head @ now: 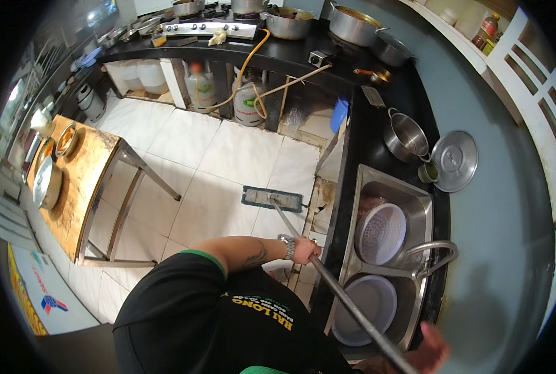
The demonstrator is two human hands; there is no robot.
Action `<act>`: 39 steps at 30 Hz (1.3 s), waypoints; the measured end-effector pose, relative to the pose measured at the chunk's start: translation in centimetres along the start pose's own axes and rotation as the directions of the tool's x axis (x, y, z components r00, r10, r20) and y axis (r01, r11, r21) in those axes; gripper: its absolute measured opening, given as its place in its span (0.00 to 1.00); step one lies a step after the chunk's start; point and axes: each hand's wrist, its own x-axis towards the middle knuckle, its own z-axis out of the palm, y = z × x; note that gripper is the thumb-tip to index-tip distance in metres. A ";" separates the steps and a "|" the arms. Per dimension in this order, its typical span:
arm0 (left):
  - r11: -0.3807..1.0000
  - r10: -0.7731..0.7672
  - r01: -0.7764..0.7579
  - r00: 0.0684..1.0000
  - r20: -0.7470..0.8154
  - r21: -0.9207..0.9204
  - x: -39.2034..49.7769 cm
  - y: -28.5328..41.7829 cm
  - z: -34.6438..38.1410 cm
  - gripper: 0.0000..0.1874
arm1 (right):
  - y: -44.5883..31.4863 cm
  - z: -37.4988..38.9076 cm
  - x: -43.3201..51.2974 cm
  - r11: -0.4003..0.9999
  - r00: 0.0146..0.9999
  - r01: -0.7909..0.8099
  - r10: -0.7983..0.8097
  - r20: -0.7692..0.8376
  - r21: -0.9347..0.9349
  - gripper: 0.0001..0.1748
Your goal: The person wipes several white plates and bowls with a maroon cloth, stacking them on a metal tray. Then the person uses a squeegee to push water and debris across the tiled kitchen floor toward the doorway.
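Note:
My left hand (303, 251), with a metal watch at the wrist, is closed around the metal pole (348, 299) of a flat mop. The mop head (272, 198), grey with a dark fringe, lies flat on the white tiled floor (221, 205) beside the counter base. My right hand (430, 350) is at the lower right, next to the upper part of the pole. It is blurred and partly behind the pole, with some fingers raised, so its hold is unclear. The pole slants past the front of the double sink (348, 262).
A wooden-topped table (83, 163) with metal legs and bowls stands left. In the sink are a colander (381, 233) and a plastic basin (366, 308). Gas cylinders (248, 103) with a yellow hose (247, 65) stand under the far counter. Pots (355, 25) rest above.

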 end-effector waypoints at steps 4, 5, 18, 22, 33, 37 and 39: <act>0.999 0.036 -0.037 0.996 0.081 0.002 -0.7 0.1 0.6 0.11 | -8.1 -1.5 -1.2 0.403 0.825 0.552 -0.393 -0.406 0.730 0.14; 0.999 0.047 -0.047 0.993 0.110 -0.001 -1.5 -0.1 0.8 0.11 | -9.7 -1.9 -0.2 0.368 0.779 0.535 -0.564 -0.274 0.761 0.13; 0.985 0.140 -0.154 0.977 -0.160 -0.076 -12.8 -8.1 0.8 0.07 | -24.5 10.1 -7.2 0.262 0.887 0.236 -0.451 -0.098 0.936 0.10; 0.986 0.007 -0.044 0.975 -0.223 -0.158 -15.7 -11.0 -0.7 0.07 | -24.5 11.0 -10.4 0.530 0.930 0.129 -0.357 0.083 0.838 0.10; 0.990 -0.066 0.055 0.994 0.087 0.131 -28.1 -7.6 7.8 0.08 | -21.2 6.1 -27.7 0.592 0.979 -0.117 -0.067 0.193 0.798 0.09; 0.995 0.090 -0.081 0.984 0.154 -0.064 -32.9 3.3 12.8 0.07 | -20.2 -4.7 -30.5 0.693 0.997 0.016 -0.064 0.040 0.721 0.11; 0.984 0.134 -0.118 0.984 0.118 -0.132 -34.6 8.4 14.4 0.07 | -21.3 -8.1 -30.3 0.458 0.995 0.047 0.053 -0.080 0.888 0.17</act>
